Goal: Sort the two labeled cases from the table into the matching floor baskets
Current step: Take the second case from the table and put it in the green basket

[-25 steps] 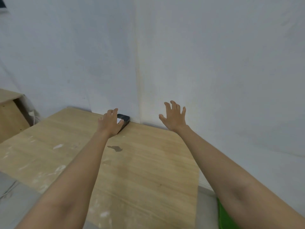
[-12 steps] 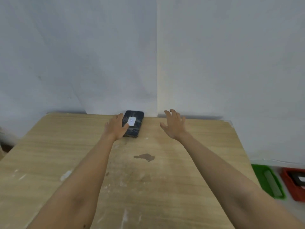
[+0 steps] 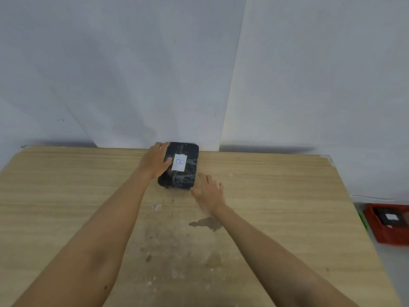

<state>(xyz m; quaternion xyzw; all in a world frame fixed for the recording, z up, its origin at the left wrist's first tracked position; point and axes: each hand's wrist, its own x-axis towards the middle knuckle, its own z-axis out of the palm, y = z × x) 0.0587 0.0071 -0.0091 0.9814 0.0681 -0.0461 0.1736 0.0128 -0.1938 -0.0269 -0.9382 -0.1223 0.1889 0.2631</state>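
A black case [image 3: 184, 176] with a white label marked "B" lies at the far edge of the wooden table [image 3: 66, 196], against the wall. My left hand [image 3: 155, 161] grips its left side, thumb on top beside the label. My right hand [image 3: 208, 191] is spread flat on the table by the case's near right corner, fingertips touching or almost touching it. On the floor at the right stands a red basket [image 3: 374, 227] with another black labeled case [image 3: 390, 219] inside it.
A thin green strip [image 3: 363, 221], the edge of a second basket, shows between the table's right edge and the red basket. A white wall rises directly behind the table. A dark stain [image 3: 207, 223] marks the tabletop near my right wrist.
My left hand has closed around the case's left side. My right hand came down to the case's near right corner. My view dropped and the red basket now shows more fully.
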